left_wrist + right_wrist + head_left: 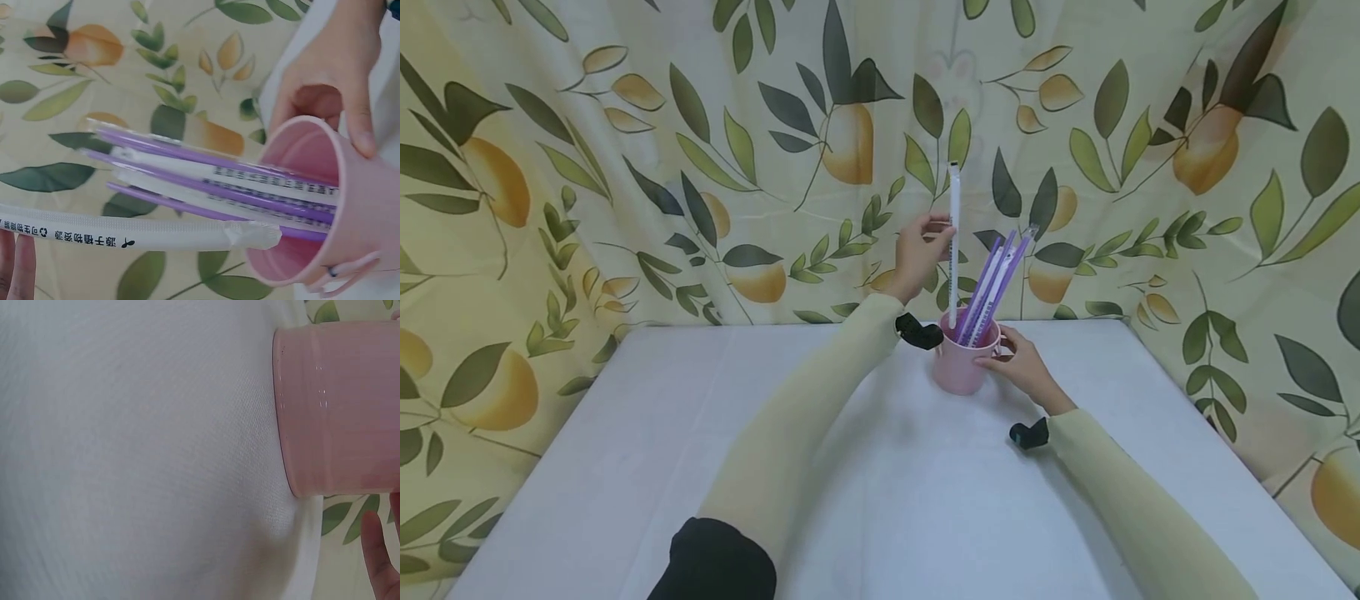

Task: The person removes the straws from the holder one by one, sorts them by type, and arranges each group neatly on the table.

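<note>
A pink cup (pixel 958 367) stands upright on the white table, and several purple and white-wrapped straws (pixel 992 292) lean in it to the right. With its fingertips, my left hand (pixel 917 254) pinches a white paper-wrapped straw (pixel 954 242) and holds it upright over the cup. In the left wrist view, the printed straw (pixel 125 232) has its lower end at the cup's mouth; how deep it reaches is unclear. My right hand (pixel 1022 367) grips the cup's right side, thumb in front. Only some of its fingers (pixel 377 550) show beside the cup (pixel 344 412) in the right wrist view.
The white tabletop (pixel 887 500) spreads in front of the cup. A curtain (pixel 775 167) with fruit and leaf print hangs just behind the table's back edge. One cup handle (pixel 350 272) sticks out from the side.
</note>
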Demonstrator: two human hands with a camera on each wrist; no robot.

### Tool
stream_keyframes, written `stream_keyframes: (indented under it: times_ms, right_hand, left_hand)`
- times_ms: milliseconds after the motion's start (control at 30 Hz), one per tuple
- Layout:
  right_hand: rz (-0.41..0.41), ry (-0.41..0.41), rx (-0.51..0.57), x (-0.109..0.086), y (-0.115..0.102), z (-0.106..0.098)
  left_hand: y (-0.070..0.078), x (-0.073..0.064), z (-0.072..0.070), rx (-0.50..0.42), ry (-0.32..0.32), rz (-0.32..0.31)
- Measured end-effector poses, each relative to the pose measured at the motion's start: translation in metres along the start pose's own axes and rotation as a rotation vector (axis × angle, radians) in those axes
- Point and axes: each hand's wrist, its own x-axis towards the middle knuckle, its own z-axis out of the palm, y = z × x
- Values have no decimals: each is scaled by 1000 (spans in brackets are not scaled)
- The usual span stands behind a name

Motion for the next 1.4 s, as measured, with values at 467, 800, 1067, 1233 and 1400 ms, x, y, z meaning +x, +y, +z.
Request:
stream_keyframes:
  times_ms: [467,800,1067,1233,1400]
  right_hand:
    - [-10,5,-9,12,13,-1]
    - [-13,19,-26,11,15,-2]
    - [-1,11,-12,12,17,1]
    - [18,8,-18,11,16,2]
    - [12,3,-18,9,16,2]
  left_hand:
    - [32,-18,-42,-40,-41,-66]
    - [13,-61,-80,55,-97,-245]
    - [-20,-96,-118,155,-64,-398]
    - [-43,-117,-144,195,-36,-483]
    - [-61,-132,-166,208,-16,-547]
